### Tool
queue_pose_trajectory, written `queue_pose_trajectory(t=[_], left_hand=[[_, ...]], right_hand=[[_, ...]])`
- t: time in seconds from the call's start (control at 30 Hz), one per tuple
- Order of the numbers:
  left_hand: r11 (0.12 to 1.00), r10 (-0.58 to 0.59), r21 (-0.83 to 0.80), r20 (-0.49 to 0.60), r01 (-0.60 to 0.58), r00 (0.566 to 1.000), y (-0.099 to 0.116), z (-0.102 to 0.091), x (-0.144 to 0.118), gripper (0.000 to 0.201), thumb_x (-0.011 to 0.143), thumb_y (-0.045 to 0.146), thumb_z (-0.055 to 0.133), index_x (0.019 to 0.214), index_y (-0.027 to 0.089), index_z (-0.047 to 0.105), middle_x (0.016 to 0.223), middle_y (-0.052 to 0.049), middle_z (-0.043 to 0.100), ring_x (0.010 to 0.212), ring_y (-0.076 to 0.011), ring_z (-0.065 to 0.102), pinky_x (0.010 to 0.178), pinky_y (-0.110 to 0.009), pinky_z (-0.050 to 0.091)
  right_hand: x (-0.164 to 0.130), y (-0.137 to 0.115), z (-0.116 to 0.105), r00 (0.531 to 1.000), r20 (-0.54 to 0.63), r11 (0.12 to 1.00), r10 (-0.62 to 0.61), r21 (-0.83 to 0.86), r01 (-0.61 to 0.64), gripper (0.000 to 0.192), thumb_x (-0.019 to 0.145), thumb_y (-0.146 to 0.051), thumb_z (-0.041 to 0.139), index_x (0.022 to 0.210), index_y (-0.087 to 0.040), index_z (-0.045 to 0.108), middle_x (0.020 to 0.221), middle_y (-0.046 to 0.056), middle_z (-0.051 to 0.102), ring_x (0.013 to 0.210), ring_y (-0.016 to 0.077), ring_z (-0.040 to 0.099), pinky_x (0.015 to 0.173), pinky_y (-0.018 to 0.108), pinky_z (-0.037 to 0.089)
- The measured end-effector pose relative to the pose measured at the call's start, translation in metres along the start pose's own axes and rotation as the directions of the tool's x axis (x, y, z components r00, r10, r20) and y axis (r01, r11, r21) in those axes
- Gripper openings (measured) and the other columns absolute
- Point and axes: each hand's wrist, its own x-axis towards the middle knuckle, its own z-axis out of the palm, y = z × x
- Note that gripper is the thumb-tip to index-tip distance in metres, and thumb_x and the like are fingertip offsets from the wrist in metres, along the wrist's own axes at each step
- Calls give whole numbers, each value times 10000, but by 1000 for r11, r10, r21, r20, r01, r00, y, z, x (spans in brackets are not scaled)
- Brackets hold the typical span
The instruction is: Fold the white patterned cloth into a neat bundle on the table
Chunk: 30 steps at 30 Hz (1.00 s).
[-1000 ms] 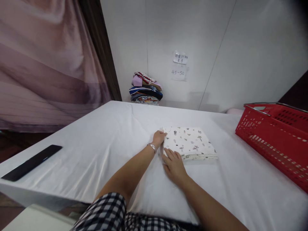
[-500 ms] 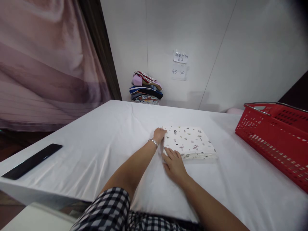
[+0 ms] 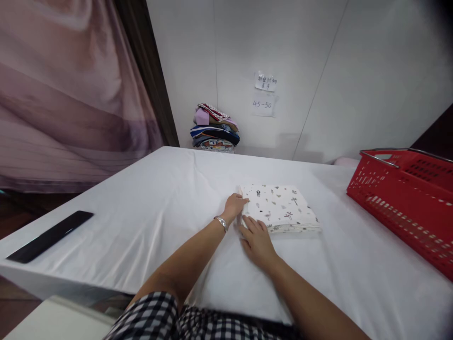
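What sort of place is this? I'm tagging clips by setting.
Probably a laundry-folding workspace: a folded printed cloth on a white-sheeted table, a red basket, stacked folded clothes by the wall.

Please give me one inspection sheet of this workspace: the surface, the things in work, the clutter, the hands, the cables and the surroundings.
Surface: table under white sheet.
Things in work: folded patterned cloth, lying flat.
Clutter: dark flat bar near left edge; red basket at right.
Hands: left hand touches the cloth's left edge; right hand flat at its near corner; no closed grip seen.
Cables: nothing seen.
Surroundings: stack of folded clothes, paper notes on wall, pink curtain.
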Motion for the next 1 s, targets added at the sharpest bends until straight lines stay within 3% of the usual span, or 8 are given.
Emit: queue_pose_trajectory(t=[0.2, 0.57, 1.0], left_hand=[[999, 13, -43, 34, -12, 999, -1, -1, -3, 195, 733, 336, 661, 741, 142, 633, 480, 24, 538, 474, -103, 499, 504, -220, 392], [994, 110, 23, -33, -110, 993, -1, 8, -11, 137, 748, 285, 639, 710, 154, 650, 787, -47, 691, 750, -159, 607, 688, -248, 428], [964, 217, 155, 6, -215, 976, -10, 2, -16, 228, 780, 374, 598, 701, 164, 641, 734, -57, 671, 721, -175, 594, 686, -272, 403]], right_hand=[[-1, 0, 2, 1000, -1, 1000, 0, -22, 0, 475, 832, -182, 461, 1302, -251, 468, 1458, 77, 356, 1319, 256, 319, 1043, 457, 229], [-2, 1, 6, 1000, 4, 999, 3, -53, -3, 500, 840, -157, 431, 1335, -225, 439, 1447, 73, 378, 1327, 246, 314, 1071, 460, 200], [-3, 4, 2, 1000, -6, 999, -25, -44, 25, 513, 826, -134, 425, 1336, -190, 452, 1441, 92, 385, 1316, 239, 337, 1061, 461, 260]])
